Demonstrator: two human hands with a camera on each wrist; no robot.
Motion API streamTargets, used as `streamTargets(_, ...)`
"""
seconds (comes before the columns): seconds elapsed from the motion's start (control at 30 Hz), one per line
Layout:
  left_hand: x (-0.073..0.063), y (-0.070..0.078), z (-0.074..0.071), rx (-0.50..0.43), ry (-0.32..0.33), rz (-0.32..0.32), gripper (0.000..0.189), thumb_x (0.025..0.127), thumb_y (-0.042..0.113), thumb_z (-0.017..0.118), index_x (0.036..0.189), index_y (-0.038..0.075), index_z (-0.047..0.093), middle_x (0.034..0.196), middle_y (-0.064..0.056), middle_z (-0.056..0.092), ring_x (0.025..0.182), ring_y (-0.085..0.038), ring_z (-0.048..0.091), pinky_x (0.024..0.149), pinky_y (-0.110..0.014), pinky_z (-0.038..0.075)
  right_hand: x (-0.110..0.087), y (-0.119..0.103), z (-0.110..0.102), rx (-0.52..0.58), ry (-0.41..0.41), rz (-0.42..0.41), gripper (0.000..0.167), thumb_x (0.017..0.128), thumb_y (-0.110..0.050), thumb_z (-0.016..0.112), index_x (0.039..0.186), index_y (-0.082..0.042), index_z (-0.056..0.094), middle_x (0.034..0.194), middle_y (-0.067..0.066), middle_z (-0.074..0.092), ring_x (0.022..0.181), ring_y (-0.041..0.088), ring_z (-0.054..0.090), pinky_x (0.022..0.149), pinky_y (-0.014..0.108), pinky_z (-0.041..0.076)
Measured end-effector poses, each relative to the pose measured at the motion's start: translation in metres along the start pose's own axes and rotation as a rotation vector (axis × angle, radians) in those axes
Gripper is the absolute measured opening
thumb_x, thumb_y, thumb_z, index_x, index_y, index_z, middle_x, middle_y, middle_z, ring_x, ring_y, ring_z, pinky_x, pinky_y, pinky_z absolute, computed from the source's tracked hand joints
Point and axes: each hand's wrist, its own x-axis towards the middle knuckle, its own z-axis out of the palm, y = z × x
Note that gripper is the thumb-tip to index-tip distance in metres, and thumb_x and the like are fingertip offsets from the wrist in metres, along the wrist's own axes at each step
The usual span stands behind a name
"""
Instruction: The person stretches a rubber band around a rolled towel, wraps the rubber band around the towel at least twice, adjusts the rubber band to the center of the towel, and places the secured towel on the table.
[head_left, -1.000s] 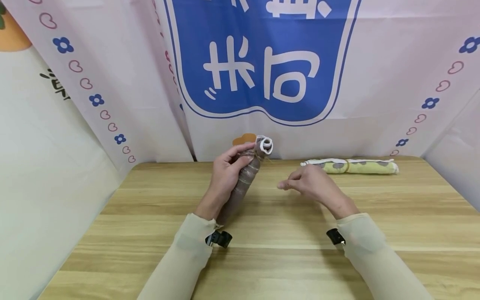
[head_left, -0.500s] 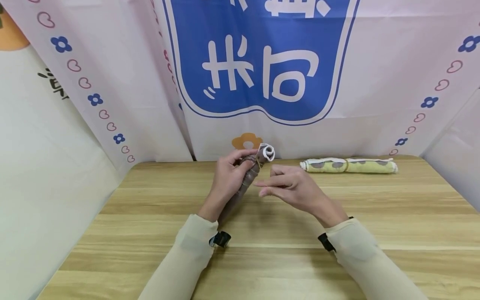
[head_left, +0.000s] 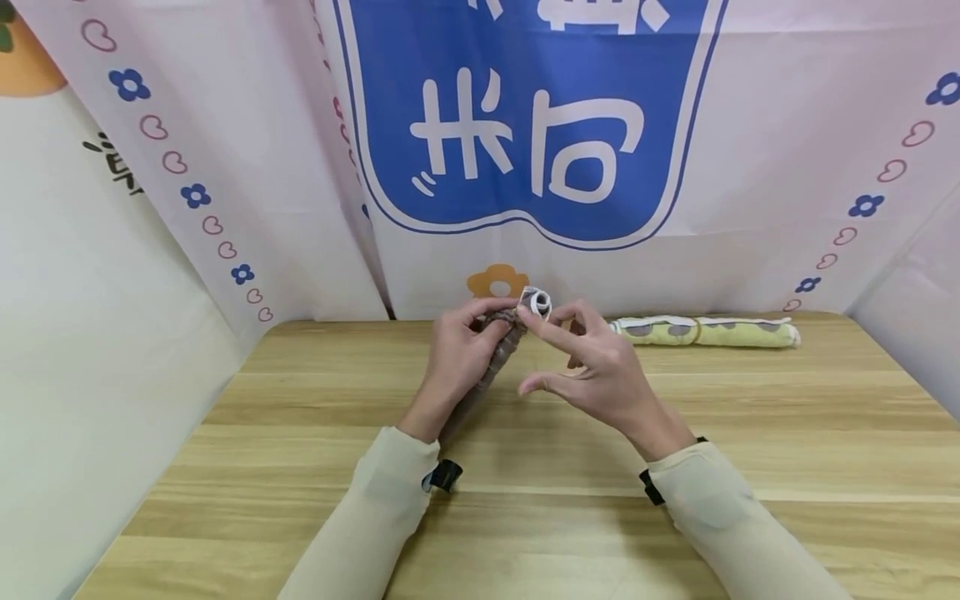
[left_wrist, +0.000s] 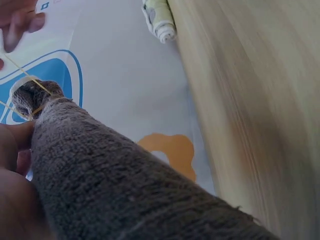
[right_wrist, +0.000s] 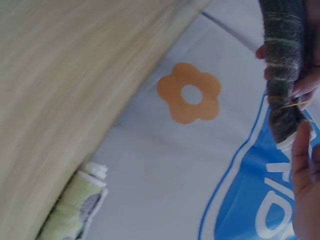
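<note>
A grey-brown towel (head_left: 498, 358), rolled into a long tube with a white edge at its far end, tilts up from the table. My left hand (head_left: 459, 354) grips it near that end, thumb on the near side. Around the roll there is a thin yellow rubber band (left_wrist: 32, 79); its strands stretch off the towel toward my right hand in the left wrist view. My right hand (head_left: 607, 367) is at the towel's end, thumb and index finger spread wide, with the index reaching the white edge. Where the band meets the right fingers is blurred.
A yellow-green towel roll (head_left: 731, 334) with grey spots and a band round its middle lies at the table's back right. The wooden table (head_left: 300, 467) ends against a printed white backdrop (head_left: 750, 208).
My right hand has moved left to the towel's end, and its thumb and index finger have spread apart. My left hand still grips the towel, its tip slightly lower.
</note>
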Motion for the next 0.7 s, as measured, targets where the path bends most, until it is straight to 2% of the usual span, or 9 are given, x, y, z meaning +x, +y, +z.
streamTargets(0.1,0.0,0.0,0.0,0.034,0.025,0.004,0.024,0.096,-0.002,0.07,0.114,0.008,0.083,0.107,-0.007,0.078,0.075,-0.017,0.065,0.065,-0.027,0.051,-0.005,0.001,-0.002,-0.044,-0.055,0.132,0.084,0.085,-0.074,0.064,0.156,-0.031,0.055,0.11,0.011,0.058,0.063,0.01,0.05,0.053,0.026,0.048)
streamTargets(0.23,0.0,0.0,0.0,0.078,0.066,0.001,0.025,0.095,-0.002,0.071,0.113,0.01,0.083,0.105,-0.007,0.078,0.07,-0.017,0.062,0.06,-0.025,0.047,-0.007,0.001,-0.003,-0.127,-0.096,0.253,0.094,0.084,-0.084,0.054,0.16,-0.029,0.05,0.118,0.017,0.058,0.06,0.007,0.046,0.052,0.029,0.045)
streamTargets(0.43,0.0,-0.001,0.0,0.147,0.142,0.002,0.025,0.094,0.001,0.073,0.114,0.012,0.083,0.105,-0.005,0.078,0.072,-0.016,0.061,0.06,-0.028,0.044,-0.005,-0.005,-0.001,-0.231,-0.155,0.462,0.108,0.082,-0.097,0.033,0.163,-0.026,0.044,0.125,0.02,0.058,0.058,0.013,0.049,0.049,0.034,0.041)
streamTargets(0.57,-0.002,-0.001,0.001,0.204,0.206,0.052,0.023,0.094,0.003,0.075,0.114,0.011,0.083,0.099,-0.004,0.078,0.071,-0.016,0.061,0.06,-0.031,0.044,-0.004,-0.01,0.0,-0.239,-0.216,0.583,0.107,0.086,-0.096,0.02,0.163,-0.025,0.044,0.123,0.02,0.058,0.063,0.021,0.052,0.049,0.037,0.04)
streamTargets(0.7,-0.003,-0.003,0.003,0.252,0.257,0.126,0.022,0.093,0.002,0.075,0.111,0.01,0.084,0.09,-0.005,0.076,0.066,-0.016,0.059,0.057,-0.032,0.042,-0.002,-0.012,0.0,-0.197,-0.241,0.659,0.105,0.091,-0.092,0.017,0.155,-0.019,0.057,0.116,0.017,0.061,0.064,0.023,0.051,0.053,0.039,0.04)
